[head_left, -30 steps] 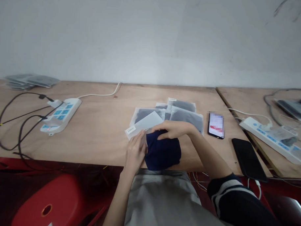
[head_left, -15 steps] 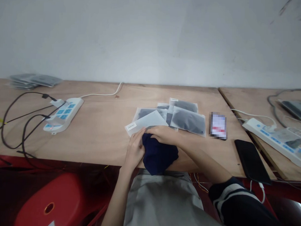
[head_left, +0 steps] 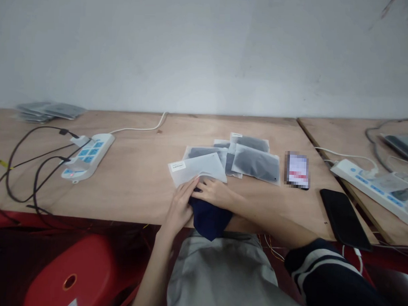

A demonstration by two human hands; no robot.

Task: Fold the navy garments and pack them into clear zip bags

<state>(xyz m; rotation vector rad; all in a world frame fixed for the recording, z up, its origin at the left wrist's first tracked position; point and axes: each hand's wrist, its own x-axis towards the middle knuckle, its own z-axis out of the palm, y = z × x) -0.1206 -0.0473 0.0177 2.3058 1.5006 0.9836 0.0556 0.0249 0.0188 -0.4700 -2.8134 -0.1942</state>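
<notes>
A navy-blue cloth (head_left: 211,219) hangs bunched over the table's front edge, its upper part under my hands. My right hand (head_left: 217,193) is closed on the cloth's top, fingers slightly bent. On the left, my left hand (head_left: 181,208) has its fingers pressed together at the near edge of a frosted plastic bag (head_left: 203,167); its thumb is hidden. That bag lies slanted, a white label at its left corner, and its near edge bulges up by my fingertips. Whether any cloth is inside it, I cannot tell. Just beyond lie several frosted bags (head_left: 256,163) with dark contents.
Right of the bags lie a lit phone (head_left: 297,170) and a black phone (head_left: 345,218) with a white cable. Power strips stand at left (head_left: 93,154) and right (head_left: 373,188), with cords. More bags (head_left: 51,111) are stacked back left. A red stool (head_left: 71,264) stands below the table.
My right hand has shifted slightly nearer to me, its fingers now beside the left fingertips. The label bag lies flatter and more in sight, and less of the navy cloth shows.
</notes>
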